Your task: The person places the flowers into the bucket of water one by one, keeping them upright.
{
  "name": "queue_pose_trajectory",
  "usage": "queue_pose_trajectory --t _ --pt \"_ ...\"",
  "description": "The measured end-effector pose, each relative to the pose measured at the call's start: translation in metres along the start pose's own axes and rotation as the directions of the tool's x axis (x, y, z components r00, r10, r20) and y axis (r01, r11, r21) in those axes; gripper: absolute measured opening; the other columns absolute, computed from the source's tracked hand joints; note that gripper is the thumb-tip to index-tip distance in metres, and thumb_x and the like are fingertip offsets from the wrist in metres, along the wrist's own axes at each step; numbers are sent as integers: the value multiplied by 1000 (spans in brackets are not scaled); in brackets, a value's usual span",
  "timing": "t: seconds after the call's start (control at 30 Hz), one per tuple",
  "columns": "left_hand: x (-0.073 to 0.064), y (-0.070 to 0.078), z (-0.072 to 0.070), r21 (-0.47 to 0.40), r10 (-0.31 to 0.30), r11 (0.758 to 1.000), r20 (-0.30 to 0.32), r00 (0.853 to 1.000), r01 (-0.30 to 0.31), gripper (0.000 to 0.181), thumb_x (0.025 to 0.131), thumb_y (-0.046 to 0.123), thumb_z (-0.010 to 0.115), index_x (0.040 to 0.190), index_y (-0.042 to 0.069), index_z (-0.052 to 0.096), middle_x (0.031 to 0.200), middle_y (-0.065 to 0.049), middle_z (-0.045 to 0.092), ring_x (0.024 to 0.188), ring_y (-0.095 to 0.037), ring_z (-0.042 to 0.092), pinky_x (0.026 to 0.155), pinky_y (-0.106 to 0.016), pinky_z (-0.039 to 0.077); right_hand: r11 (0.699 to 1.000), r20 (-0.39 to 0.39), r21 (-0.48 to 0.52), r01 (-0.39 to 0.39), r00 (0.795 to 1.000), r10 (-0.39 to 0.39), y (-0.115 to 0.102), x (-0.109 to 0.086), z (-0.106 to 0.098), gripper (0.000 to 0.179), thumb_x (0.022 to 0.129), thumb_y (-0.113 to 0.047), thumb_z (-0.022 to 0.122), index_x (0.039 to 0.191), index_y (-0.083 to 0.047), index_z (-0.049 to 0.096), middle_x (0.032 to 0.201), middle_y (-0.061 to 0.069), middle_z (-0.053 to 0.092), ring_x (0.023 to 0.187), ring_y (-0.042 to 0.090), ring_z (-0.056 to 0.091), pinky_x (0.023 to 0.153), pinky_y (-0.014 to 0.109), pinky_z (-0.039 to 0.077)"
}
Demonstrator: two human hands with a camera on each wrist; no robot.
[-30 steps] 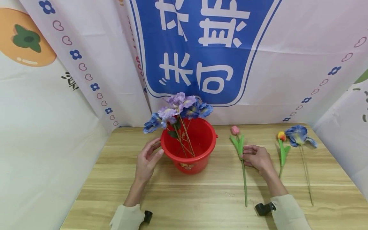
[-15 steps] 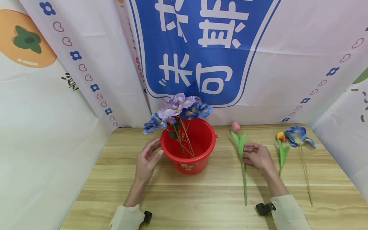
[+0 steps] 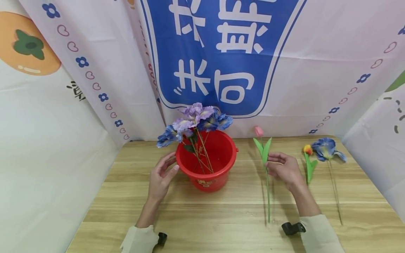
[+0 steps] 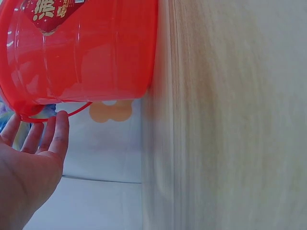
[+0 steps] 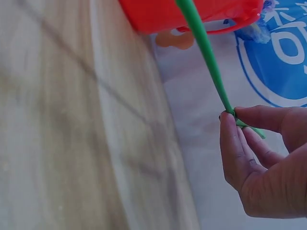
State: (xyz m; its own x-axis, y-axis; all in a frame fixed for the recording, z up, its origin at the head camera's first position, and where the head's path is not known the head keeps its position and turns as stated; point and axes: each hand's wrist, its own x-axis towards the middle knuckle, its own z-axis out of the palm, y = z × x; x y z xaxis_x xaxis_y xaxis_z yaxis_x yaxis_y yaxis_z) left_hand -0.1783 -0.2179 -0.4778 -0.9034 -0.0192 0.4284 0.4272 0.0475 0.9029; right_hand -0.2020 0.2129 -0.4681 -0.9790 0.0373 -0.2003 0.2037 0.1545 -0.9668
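My right hand [image 3: 286, 171] pinches a pink artificial tulip [image 3: 259, 131] by its green stem, just below the leaves. In the right wrist view the thumb and fingertips close on the green stem [image 5: 208, 55], which casts a shadow on the table beneath. My left hand [image 3: 162, 179] rests its fingertips at the left rim of a red bucket [image 3: 210, 182], fingers loosely extended. The left wrist view has those fingers by the bucket's thin handle [image 4: 80, 109]. Purple irises [image 3: 193, 117] and blue irises [image 3: 167, 136] lean inside the bucket, heads above its rim.
To the right lie a red-yellow tulip [image 3: 307, 150] and a blue iris [image 3: 325, 149] on the wooden table [image 3: 221, 225]. A printed cloth [image 3: 294, 88] hangs behind the table's back edge.
The pink tulip has risen off the table in my right hand, its shadow now apart from the stem. My left hand stays at the bucket.
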Motion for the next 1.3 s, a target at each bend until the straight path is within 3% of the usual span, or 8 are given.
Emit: queue_pose_trajectory --t 0.17,0.5,0.97,1.3 --pt "0 1 0 3 -5 1000 -2 1000 5 47 97 -10 67 143 -9 60 143 -11 63 125 -10 68 103 -23 60 999 -10 37 13 1000 -12 -10 -6 0 57 102 -9 72 152 6 50 128 6 67 94 2 73 88 28 67" --pt "1 4 1 19 -11 1000 9 1000 11 47 98 -8 67 144 -8 59 147 -26 59 126 -9 68 102 -24 61 988 -41 111 111 993 -107 -31 -19 -2 56 102 -8 72 151 6 49 117 -7 67 96 4 75 88 28 67" --pt "0 6 3 16 -13 1000 5 1000 13 47 97 -9 67 144 -9 59 147 -25 59 125 -9 68 102 -23 60 949 -82 220 227 973 -214 -68 -30 11 43 96 -6 80 134 -4 62 114 -7 73 96 5 77 83 28 68" --pt "-1 4 1 27 -21 999 0 1000 21 47 98 -8 67 144 -9 59 147 -26 59 125 -8 68 102 -22 60 928 -86 216 305 952 -293 -103 -29 29 39 95 -2 80 130 -5 64 111 -6 75 99 8 76 83 28 68"
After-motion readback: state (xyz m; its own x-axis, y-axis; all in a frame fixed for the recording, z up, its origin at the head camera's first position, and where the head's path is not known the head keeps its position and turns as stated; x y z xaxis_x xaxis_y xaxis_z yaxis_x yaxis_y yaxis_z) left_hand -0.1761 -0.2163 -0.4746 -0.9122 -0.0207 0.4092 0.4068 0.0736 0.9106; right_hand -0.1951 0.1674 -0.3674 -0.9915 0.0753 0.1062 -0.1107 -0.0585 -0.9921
